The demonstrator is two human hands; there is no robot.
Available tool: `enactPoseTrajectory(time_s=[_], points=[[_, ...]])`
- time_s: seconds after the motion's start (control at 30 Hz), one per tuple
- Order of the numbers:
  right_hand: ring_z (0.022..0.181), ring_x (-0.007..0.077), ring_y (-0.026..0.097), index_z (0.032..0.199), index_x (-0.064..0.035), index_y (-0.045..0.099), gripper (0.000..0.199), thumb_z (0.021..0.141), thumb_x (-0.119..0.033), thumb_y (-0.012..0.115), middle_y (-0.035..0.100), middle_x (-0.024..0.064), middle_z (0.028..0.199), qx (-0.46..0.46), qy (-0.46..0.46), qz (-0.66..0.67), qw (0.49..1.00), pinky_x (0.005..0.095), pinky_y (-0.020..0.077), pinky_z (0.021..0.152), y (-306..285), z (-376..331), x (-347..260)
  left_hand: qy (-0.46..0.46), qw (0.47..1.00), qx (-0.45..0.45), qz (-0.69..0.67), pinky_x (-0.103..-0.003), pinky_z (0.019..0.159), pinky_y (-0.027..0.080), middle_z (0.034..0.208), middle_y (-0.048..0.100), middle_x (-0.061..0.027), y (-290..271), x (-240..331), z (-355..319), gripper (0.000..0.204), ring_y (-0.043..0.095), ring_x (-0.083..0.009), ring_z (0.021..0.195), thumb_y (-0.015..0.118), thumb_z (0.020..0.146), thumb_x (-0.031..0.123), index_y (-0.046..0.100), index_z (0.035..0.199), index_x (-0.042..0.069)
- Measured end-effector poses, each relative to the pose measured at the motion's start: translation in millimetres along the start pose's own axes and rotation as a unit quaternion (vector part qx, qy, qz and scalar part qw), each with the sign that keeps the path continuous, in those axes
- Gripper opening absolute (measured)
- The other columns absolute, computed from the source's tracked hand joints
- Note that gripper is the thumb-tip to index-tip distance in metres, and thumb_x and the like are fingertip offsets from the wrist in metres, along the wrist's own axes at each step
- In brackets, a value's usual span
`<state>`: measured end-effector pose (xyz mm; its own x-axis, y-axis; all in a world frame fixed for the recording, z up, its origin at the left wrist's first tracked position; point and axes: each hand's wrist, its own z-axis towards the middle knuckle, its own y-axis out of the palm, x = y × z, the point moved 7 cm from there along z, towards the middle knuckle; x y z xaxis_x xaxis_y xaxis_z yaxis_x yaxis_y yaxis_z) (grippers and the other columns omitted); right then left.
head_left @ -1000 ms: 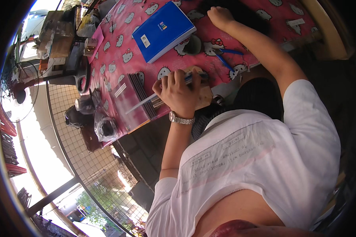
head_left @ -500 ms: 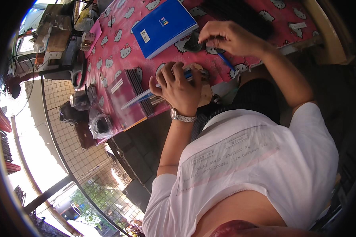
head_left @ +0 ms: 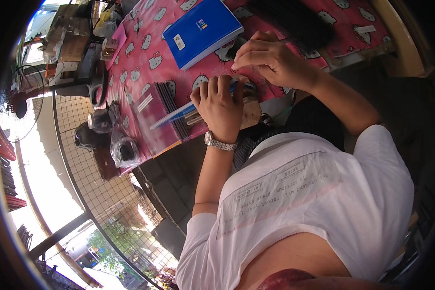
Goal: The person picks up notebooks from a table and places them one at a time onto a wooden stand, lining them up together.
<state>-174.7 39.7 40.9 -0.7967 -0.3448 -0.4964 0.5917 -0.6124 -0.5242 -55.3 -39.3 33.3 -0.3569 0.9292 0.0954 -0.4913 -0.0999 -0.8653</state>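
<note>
My left hand (head_left: 221,105), with a metal watch on the wrist, is closed at the table's near edge. A long, thin blue-and-clear strip (head_left: 175,116) runs out from under its fingers to the left, across a dark spiral-bound notebook (head_left: 171,112). Under and beside this hand sits a light wooden box (head_left: 251,112) with slim items at its top, mostly covered. My right hand (head_left: 270,62) is just above and to the right, fingers bent and drawn together, pointing toward the box. Whatever its fingertips hold is hidden or too small to name.
A thick blue notebook (head_left: 203,30) lies beyond my hands on the pink patterned tablecloth (head_left: 139,57). A black case-like object (head_left: 295,21) lies at the far right. Scissors (head_left: 97,87), a dark cup (head_left: 99,121) and a plastic-wrapped item (head_left: 125,151) stand along the left side.
My right hand has come down and left, closer to the left hand and the box. The blue pen that showed beneath it is no longer visible. My left hand has barely moved.
</note>
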Motion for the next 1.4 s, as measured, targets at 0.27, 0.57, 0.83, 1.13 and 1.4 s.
enactPoseTrajectory(time_s=[0.27,0.57,0.83,1.13,1.4], points=[[0.095,0.0225,0.063,0.102,-0.0076,0.069,0.018,0.085,-0.001,0.064,0.067,0.0042,0.099,-0.139,0.199,0.221,0.945,0.0349,0.0505,0.077,18,-12,17,0.011,1.000,-0.022,0.013,-0.041,0.084,0.039,0.089,0.063,-0.0057,-1,3,1,0.025,0.059,-0.0268,0.086,0.070,0.085,0.029,0.061,0.099,0.010],[0.076,0.0271,0.067,0.128,-0.0077,0.049,0.042,0.089,-0.006,0.065,0.065,0.0123,0.089,-0.211,0.171,0.095,0.958,0.0380,0.0541,0.072,9,4,-6,0.066,0.996,-0.052,-0.034,-0.043,0.087,0.038,0.096,0.062,-0.0090,-9,5,-7,0.029,0.058,-0.0284,0.091,0.067,0.084,0.013,0.054,0.109,0.008],[0.090,0.0284,0.064,0.120,-0.0079,0.054,0.040,0.091,-0.033,0.063,0.060,0.0164,0.096,-0.284,0.370,0.183,0.866,0.0415,0.0545,0.081,106,-28,151,0.063,0.994,-0.010,-0.084,-0.041,0.086,0.038,0.092,0.062,-0.0072,-9,2,-13,0.019,0.058,-0.0273,0.087,0.066,0.083,0.009,0.059,0.101,0.008],[0.110,0.0311,0.053,0.110,-0.0091,0.060,0.048,0.074,-0.038,0.074,0.053,0.0146,0.112,-0.463,0.153,-0.026,0.873,0.0369,0.0450,0.089,103,10,131,0.033,0.989,-0.022,-0.142,-0.044,0.091,0.037,0.095,0.063,-0.0059,-5,-14,-29,0.029,0.058,-0.0276,0.096,0.067,0.079,0.012,0.061,0.108,0.011],[0.096,0.0131,0.054,0.108,-0.0026,0.062,0.045,0.076,-0.033,0.070,0.057,0.0033,0.102,-0.489,0.213,0.429,0.729,0.0277,0.0421,0.083,76,40,36,-0.048,0.997,0.056,0.039,-0.046,0.099,0.029,0.096,0.064,-0.0031,-20,-24,-36,0.029,0.058,-0.0246,0.092,0.076,0.074,0.027,0.064,0.096,0.013]])
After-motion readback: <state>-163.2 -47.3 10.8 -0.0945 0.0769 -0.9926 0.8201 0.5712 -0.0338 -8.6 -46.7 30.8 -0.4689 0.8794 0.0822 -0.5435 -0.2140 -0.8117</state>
